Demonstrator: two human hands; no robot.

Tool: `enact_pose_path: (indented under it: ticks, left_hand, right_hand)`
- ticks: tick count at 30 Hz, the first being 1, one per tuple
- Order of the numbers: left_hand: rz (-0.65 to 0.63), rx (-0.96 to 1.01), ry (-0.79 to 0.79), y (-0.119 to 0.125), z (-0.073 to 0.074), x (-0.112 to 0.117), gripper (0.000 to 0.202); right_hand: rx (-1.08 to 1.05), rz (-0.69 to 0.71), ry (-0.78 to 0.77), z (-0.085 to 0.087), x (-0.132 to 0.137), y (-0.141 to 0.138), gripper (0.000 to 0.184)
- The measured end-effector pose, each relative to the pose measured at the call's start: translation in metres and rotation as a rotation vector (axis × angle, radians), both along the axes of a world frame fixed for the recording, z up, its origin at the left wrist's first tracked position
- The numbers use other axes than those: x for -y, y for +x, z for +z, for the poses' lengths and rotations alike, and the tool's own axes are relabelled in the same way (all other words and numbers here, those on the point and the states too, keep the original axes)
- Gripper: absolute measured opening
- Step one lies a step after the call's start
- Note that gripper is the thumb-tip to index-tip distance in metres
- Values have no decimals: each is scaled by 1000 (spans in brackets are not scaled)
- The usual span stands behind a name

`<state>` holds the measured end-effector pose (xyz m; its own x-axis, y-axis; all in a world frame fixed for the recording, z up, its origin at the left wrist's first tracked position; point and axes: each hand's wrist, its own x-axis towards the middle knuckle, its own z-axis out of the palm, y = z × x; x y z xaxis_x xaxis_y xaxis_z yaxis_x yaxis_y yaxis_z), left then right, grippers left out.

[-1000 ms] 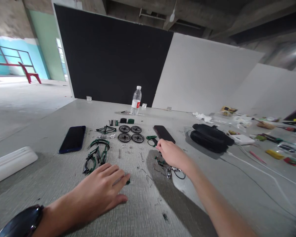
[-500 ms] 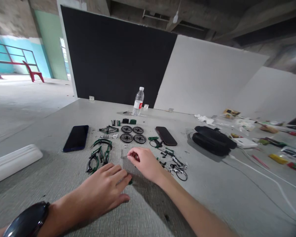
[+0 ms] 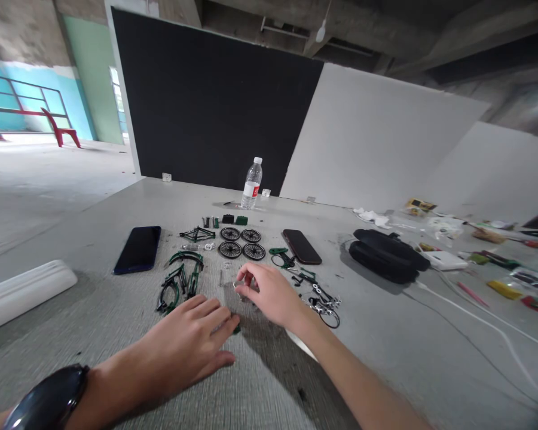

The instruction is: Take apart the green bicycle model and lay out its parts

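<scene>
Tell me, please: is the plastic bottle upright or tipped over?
Upright: the bottle stands on its base, with the white cap on top.

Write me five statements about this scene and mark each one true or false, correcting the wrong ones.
1. Four wheels lie grouped in two rows. True.
2. The bottle lies on its side. False: it stands upright, in front of the black panel.
3. The watch is on the right wrist. False: it is on the left wrist.
4. One phone lies to the left of the wheels and another phone to the right. True.
5. The right hand is beyond the wheels. False: it is on their near side.
</scene>
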<state>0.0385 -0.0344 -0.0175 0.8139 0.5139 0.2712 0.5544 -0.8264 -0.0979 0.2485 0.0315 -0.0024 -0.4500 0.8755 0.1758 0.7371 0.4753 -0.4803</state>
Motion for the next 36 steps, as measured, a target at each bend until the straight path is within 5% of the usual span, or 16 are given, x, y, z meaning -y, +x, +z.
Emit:
enact_pose_path:
  ticks: [15,29,36]
  left_hand:
    - [7,-15,43,0,-1,0,38]
    - [-11,16,52,1,0,0,35]
    - [78,164,148,-6,4,-2,21]
  right_hand:
    - [174,148,-66,14,2,14,9]
    - [53,162,-110,10,7,15,13]
    - [-68,158,-117,23,12,14,16]
